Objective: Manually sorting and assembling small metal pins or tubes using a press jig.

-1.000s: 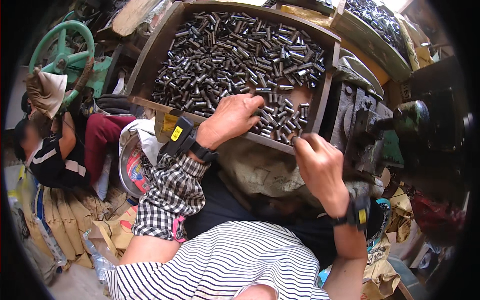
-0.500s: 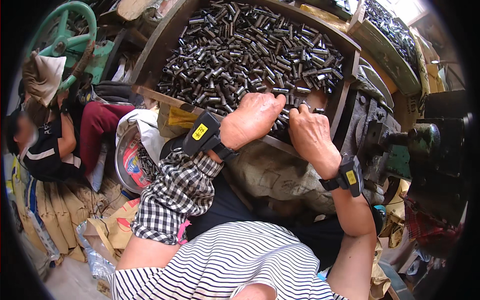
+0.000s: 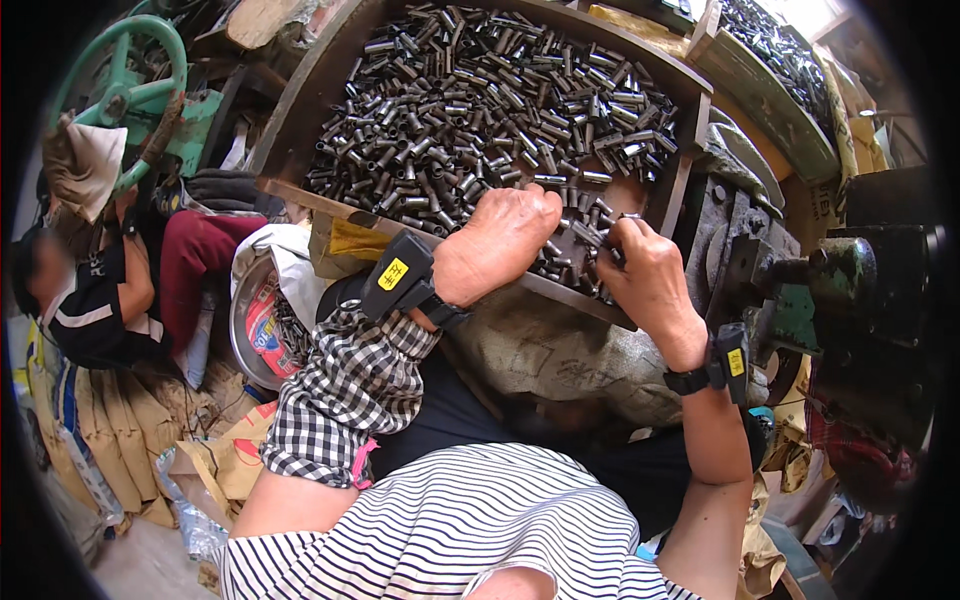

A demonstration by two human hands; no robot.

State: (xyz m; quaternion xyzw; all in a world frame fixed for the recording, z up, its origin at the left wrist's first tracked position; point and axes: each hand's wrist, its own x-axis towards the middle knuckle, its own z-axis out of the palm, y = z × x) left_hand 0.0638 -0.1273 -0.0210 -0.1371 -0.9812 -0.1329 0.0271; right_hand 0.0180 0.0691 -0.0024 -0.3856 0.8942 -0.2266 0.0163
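Beyond the lap, a wooden tray is set, apparently for easy reach. Over its near edge, the right hand is held half-curled at short metal tubes, the left hand loosely bunched among others; whether any is gripped cannot be told. Farther back, more are heaped.

Short dark metal tubes, shiny, loose, jumbled at mixed angles, heaped in wooden tray.
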